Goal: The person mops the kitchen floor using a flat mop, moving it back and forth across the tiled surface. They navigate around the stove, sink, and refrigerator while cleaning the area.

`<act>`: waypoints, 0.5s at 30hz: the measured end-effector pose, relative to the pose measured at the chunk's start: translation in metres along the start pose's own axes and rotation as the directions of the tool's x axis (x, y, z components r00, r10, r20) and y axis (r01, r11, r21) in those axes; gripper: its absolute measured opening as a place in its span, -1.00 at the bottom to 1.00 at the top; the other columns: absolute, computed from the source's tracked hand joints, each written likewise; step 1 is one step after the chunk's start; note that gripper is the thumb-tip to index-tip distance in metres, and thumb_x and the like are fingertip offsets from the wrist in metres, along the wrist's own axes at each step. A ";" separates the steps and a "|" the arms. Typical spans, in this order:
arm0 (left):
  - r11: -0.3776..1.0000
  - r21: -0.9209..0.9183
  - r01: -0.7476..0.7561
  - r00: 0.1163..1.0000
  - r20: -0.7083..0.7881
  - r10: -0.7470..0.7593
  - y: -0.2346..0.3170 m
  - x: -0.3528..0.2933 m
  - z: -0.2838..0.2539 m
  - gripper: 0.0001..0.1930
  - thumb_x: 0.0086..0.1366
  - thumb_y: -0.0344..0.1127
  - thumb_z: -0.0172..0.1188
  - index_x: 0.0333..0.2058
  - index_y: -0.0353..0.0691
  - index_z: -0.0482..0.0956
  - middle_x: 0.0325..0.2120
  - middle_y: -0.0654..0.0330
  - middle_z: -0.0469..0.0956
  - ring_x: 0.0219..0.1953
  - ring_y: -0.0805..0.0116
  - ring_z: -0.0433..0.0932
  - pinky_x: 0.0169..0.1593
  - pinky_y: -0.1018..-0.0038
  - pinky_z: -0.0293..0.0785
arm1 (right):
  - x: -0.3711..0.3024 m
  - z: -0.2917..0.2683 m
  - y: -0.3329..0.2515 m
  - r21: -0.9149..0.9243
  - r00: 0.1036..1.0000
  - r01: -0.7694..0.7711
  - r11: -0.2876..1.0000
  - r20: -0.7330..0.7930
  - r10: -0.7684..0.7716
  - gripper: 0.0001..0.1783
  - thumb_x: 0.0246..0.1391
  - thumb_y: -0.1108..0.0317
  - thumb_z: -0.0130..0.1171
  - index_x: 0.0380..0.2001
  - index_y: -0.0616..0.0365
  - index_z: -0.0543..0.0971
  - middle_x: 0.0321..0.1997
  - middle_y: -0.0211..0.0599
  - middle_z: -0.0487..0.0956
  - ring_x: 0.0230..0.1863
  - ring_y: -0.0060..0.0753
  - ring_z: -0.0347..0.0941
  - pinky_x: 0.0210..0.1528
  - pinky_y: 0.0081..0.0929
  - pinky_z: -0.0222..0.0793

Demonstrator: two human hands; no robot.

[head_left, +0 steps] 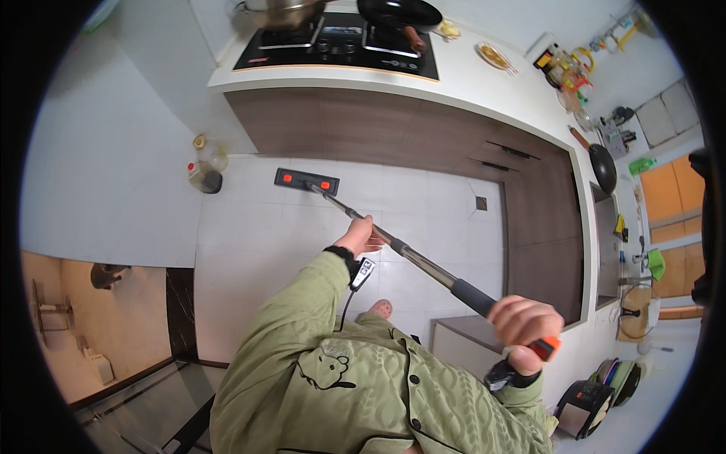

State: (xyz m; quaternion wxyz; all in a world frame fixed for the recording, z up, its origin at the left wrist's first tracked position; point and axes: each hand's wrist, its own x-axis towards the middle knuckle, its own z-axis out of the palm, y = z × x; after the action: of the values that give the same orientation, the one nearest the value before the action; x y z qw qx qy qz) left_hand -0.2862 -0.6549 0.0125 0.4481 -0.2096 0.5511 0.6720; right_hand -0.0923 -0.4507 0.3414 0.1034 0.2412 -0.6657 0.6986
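**Left hand [361,236] and right hand [525,325] holding a flat mop [425,265] on a kitchen floor**

The two hands are working apart along one pole. The right hand is wrapping tightly around the dark grip at the near right end, with the orange end cap [546,348] showing beside it. The left hand is closing more loosely around the metal pole farther down, its thumb lying over the tube.

The mop is slanting from near right to far left. Its black rectangular head [306,181], bearing two orange clips, is lying on the white tiled floor [446,227] near the brown base cabinets [363,121]. To the left of the head, a red-capped jug [205,178] of dark liquid is standing by the wall; to the right, a square floor drain [481,203] is showing.

On the far counter, a metal pot [283,15] and a black wok [397,13] are sitting on the cooktop [340,47]. A frying pan [603,168] is resting at the right. A pink slipper [382,309] is peeking out below the green sleeve [302,287] of the left arm.
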 end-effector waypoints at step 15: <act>0.950 0.227 0.217 0.942 0.208 -0.264 -0.069 0.067 0.228 -0.52 0.26 -0.01 -0.21 -0.31 -0.40 0.45 -0.48 0.01 0.51 -0.46 0.07 0.59 -0.30 0.18 0.57 | -0.093 -0.099 -0.081 -0.251 0.947 -0.018 0.968 -0.315 -0.064 -0.67 -0.16 0.28 0.20 -0.76 -0.03 0.25 -0.84 -0.49 0.34 -0.81 -0.55 0.22 -0.58 -0.49 0.29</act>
State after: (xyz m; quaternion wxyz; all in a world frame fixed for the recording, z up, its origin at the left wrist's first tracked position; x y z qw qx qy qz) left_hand -0.2144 -0.4190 -0.0076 0.6081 -0.1483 0.5291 0.5730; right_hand 0.0056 -0.3304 0.3690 0.2480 0.1173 -0.7201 0.6373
